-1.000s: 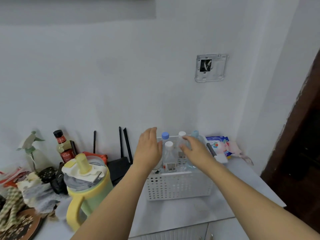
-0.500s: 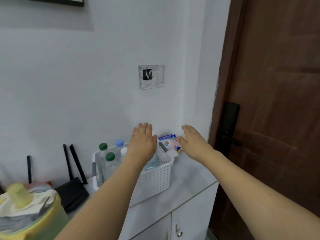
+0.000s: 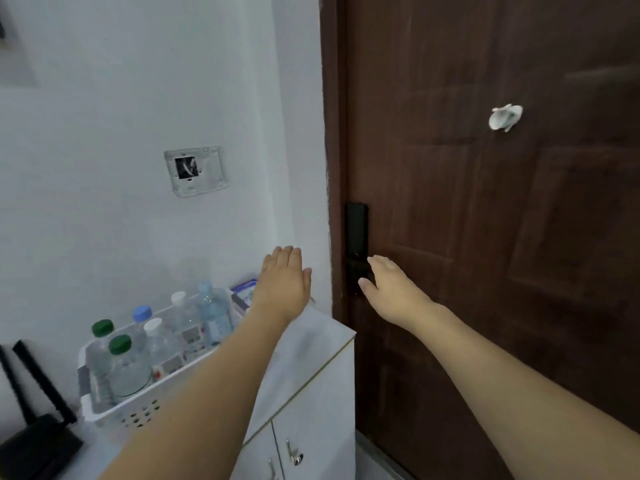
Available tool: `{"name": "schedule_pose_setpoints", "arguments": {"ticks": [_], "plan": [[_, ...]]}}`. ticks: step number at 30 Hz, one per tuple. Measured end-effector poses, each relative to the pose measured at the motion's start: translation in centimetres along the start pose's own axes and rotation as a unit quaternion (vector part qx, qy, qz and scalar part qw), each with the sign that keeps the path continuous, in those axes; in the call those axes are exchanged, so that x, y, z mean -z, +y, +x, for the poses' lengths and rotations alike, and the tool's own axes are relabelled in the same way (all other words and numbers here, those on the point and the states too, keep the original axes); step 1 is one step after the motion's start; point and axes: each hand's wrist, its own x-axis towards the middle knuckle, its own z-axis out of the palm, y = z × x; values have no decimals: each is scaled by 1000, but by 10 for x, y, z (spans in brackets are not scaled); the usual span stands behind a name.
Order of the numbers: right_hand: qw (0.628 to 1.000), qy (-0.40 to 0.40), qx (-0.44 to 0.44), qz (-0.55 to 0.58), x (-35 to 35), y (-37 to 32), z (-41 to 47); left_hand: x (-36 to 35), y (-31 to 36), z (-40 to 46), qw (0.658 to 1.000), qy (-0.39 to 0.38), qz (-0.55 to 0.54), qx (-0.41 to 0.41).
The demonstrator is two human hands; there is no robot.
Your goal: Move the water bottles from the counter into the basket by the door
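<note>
A white perforated basket (image 3: 104,415) stands on the counter at lower left, holding several clear water bottles (image 3: 213,315) with green, blue and white caps. My left hand (image 3: 284,282) hovers flat, palm down, just past the basket's right end, holding nothing; my forearm crosses in front of the basket. My right hand (image 3: 389,289) is stretched out empty in front of the brown door, fingers apart, near the black lock.
The brown door (image 3: 485,237) with a black lock (image 3: 356,237) fills the right. The white counter (image 3: 311,351) ends beside it, with cabinet doors below. A black router (image 3: 38,441) sits at lower left. A packet (image 3: 244,289) lies behind the basket. A wall plate (image 3: 196,170) hangs above.
The view has swung right, from the counter to the door. Both hands have left the bottles in the basket and moved right, empty; my right hand has reached the lock area.
</note>
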Motion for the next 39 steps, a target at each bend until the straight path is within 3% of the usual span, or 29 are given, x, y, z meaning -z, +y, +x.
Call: {"name": "schedule_pose_setpoints", "arguments": {"ticks": [6,9,14,17,21,26,31,35,39], "plan": [[989,89,-106,-51,70,77,-79,-12,145,12,986,9,-113,-123],[973,138,-171,-66,111,116,-147,-15,242,-2,959,14,-168,-229],[917,236,-304,-105,180,165,-300,13,409,-65,835,30,-274,-476],[871,273,-388,-129,205,175,-386,39,484,-113,762,26,-340,-550],[804,309,-481,-162,224,166,-495,74,568,-171,698,18,-381,-607],[673,363,-618,-183,246,116,-641,141,665,-249,616,-24,-434,-657],[552,382,-711,-210,253,60,-735,209,716,-326,529,-66,-456,-712],[504,363,-753,-217,250,48,-766,235,733,-366,484,-74,-463,-739],[502,356,-759,-214,253,54,-779,242,749,-389,467,-95,-451,-754]]}}
